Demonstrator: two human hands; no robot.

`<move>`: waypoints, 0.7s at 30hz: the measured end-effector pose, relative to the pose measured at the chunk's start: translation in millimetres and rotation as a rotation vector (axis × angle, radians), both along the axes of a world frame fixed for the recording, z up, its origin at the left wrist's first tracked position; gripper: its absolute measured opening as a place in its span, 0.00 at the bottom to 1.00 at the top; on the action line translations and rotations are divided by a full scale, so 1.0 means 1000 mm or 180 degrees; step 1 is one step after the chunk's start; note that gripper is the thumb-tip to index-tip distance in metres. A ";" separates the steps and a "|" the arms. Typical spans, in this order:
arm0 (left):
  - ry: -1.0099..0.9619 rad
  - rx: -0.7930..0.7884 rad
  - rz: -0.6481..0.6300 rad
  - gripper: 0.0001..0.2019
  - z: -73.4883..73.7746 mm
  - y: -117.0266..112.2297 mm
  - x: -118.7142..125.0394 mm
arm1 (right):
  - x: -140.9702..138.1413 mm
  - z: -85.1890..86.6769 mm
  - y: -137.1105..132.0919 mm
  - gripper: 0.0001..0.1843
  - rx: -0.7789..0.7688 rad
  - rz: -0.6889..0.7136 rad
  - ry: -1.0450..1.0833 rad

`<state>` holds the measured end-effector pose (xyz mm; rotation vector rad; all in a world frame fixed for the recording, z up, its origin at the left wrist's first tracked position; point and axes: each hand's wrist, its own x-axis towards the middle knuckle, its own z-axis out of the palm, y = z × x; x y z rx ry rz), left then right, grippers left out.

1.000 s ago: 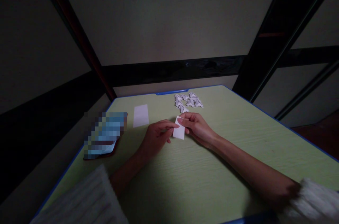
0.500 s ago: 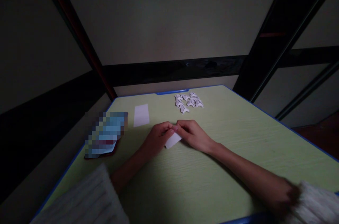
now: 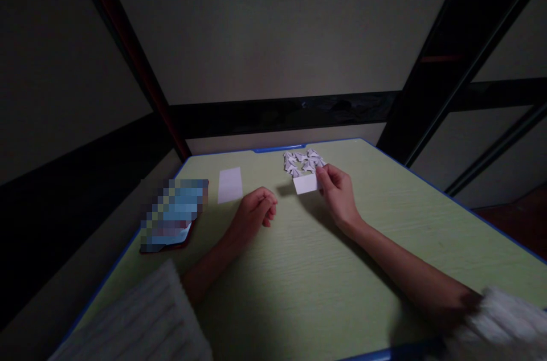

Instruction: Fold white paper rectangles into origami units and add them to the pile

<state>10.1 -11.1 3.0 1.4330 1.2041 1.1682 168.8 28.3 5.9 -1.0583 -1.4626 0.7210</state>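
Note:
My right hand (image 3: 339,193) pinches a small white piece of paper (image 3: 306,184) by its right end, thumb on top, and holds it above the table. The paper looks like a flat rectangle; whether it is folded I cannot tell. My left hand (image 3: 256,208) lies to the left with its fingers curled in and nothing visible in them. Just beyond the held paper sit several small folded white paper figures (image 3: 309,165) in a cluster, partly covered by the paper and my right fingers. A flat white sheet (image 3: 230,184) lies beyond and left of my left hand.
The light green table (image 3: 384,270) has a blue edge. On its left side lies a blurred-out device with a bluish screen (image 3: 177,213) and a dark red rim. A dark-striped panel wall (image 3: 282,113) stands right behind the table.
My right hand has lifted the paper off the table and carried it right and away from me. My left hand has let go of it and curled its fingers.

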 end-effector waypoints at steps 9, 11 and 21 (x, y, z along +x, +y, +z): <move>0.0099 0.0134 0.0468 0.09 0.003 0.002 0.001 | -0.014 -0.005 -0.013 0.12 -0.0023 0.0970 -0.0596; 0.0159 0.0203 0.0602 0.09 0.004 0.002 0.000 | -0.014 -0.005 -0.016 0.11 -0.0070 0.1257 -0.0823; 0.0314 0.0354 0.0331 0.11 0.002 -0.005 0.006 | -0.019 0.004 -0.028 0.08 -0.0276 0.1819 -0.0925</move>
